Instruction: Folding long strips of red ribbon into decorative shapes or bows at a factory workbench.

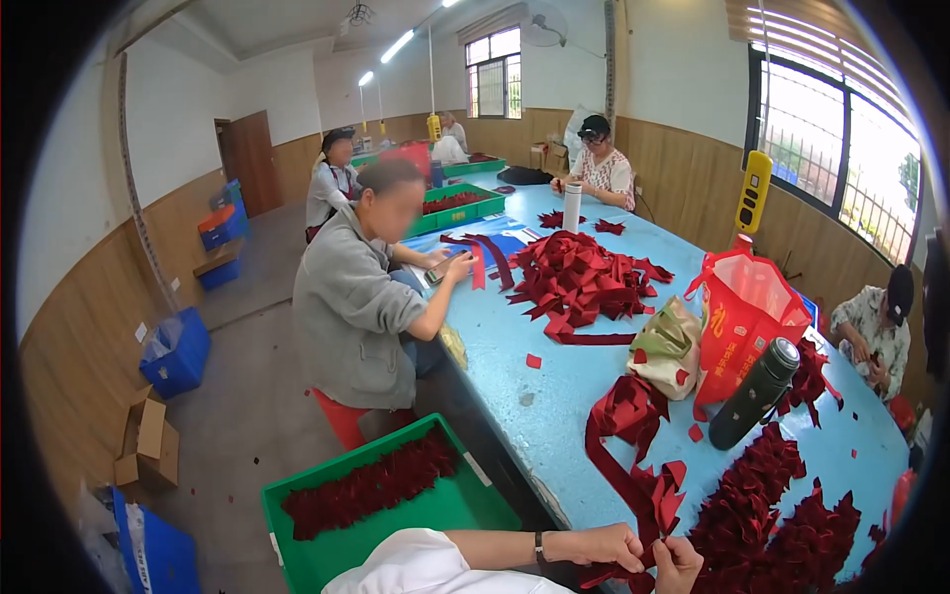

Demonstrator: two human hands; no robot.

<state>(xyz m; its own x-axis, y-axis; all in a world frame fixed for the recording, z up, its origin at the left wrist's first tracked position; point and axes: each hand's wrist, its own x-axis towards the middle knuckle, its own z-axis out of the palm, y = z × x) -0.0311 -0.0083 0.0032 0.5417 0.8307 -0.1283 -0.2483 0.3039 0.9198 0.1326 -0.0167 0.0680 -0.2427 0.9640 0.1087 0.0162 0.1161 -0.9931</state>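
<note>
At the table's near edge my left hand (606, 545), a dark band on its wrist, is closed on a dark red ribbon (630, 487). Close beside it my right hand (679, 566) pinches the same ribbon with thumb and forefinger, just below a folded loop (669, 491). The ribbon trails from a loose heap (630, 408) farther up the table. To the right of my hands lie dense piles of dark red ribbon bows (744, 495). My fingers hide exactly how the ribbon is folded between them.
A green tray (485, 520) holding a row of bows stands left of the blue table (524, 396). A dark flask (756, 392), a red bag (747, 312) and a beige pouch (669, 346) stand ahead. A person in grey (346, 297) sits left, holding a phone.
</note>
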